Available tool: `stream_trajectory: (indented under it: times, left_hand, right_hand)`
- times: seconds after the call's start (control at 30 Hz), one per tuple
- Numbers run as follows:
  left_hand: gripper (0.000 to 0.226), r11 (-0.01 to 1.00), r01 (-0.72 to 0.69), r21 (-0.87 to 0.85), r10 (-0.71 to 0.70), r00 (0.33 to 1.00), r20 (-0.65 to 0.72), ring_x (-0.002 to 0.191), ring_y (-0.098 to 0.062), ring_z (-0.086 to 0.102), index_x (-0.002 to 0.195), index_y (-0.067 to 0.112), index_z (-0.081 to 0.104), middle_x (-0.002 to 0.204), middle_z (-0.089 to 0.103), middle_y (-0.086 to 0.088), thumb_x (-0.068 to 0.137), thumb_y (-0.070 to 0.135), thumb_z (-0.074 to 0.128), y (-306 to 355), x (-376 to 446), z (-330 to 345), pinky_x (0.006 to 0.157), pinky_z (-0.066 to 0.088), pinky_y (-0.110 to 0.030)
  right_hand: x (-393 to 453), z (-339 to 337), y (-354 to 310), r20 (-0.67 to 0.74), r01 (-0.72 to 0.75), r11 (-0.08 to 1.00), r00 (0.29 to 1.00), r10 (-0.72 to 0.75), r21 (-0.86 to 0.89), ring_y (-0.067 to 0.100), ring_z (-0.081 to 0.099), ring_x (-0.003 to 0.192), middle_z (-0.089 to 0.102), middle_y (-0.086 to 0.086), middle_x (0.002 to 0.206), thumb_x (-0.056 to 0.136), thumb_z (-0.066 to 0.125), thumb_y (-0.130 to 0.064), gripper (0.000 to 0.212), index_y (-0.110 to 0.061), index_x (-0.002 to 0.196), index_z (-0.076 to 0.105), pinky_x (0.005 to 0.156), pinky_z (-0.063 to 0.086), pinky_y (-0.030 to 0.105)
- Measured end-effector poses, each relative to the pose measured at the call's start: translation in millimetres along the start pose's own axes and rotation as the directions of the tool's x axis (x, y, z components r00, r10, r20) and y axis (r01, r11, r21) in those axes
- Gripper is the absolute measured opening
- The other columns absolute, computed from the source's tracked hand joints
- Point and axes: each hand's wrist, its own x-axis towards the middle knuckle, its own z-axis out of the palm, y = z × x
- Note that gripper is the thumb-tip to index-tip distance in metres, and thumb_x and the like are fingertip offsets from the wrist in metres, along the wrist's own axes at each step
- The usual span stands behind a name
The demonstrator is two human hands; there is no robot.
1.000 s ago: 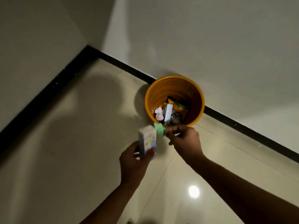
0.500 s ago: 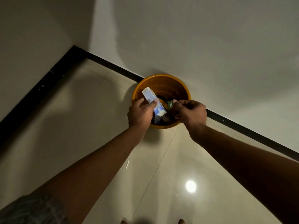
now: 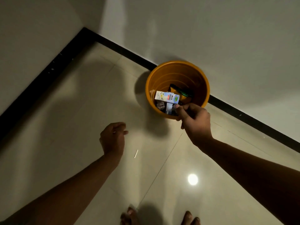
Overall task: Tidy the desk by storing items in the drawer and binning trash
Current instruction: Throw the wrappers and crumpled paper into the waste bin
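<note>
Fingers of the left hand [image 3: 112, 138], lower centre of the frame, hang loosely curled and hold nothing. Farther up and right, the right hand [image 3: 195, 121] hovers at the near rim of the orange bin [image 3: 203, 101], fingertips bunched together; whether they still pinch anything I cannot tell. Both forearms stretch forward and down from the bottom corners. The milkshake carton [image 3: 167, 96] lies flat in the bin on other wrappers. The binning step looks done; the next move likely calls for returning to the desk.
</note>
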Motion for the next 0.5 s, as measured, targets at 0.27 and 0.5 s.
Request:
stream_trajectory:
  times: [0.27, 0.5]
  left_hand:
    - [0.017, 0.959, 0.032, 0.283, -0.034, 0.999, 0.002, 0.069, -0.02, 0.076, 0.084, 0.021, 0.076, 0.074, 0.075, 0.0, 0.088, 0.007, 0.068, -90.8, 14.2, -43.2, 0.073, 0.064, -0.044]
    - [0.01, 0.815, -0.086, 0.573, 0.005, 0.99, 0.141, 0.07, -0.004, 0.067, 0.087, 0.02, 0.077, 0.081, 0.074, 0.007, 0.087, 0.013, 0.071, -180.4, 5.7, -35.0, 0.063, 0.05, -0.017]
  right_hand:
    - [-24.3, 58.9, 41.4, 0.149, 0.217, 0.958, 0.97, -0.19, -0.19, 0.012, 0.065, 0.058, 0.069, -0.008, 0.065, 0.09, 0.071, -0.04, 0.021, -0.023, 0.078, 0.071, 0.058, 0.056, 0.036]
    - [-45.8, 103.0, 111.0, 0.339, 0.097, 0.933, 0.94, 0.028, -0.346, 0.003, 0.064, 0.06, 0.069, -0.013, 0.072, 0.082, 0.076, -0.055, 0.027, -0.03, 0.091, 0.072, 0.058, 0.05, 0.018]
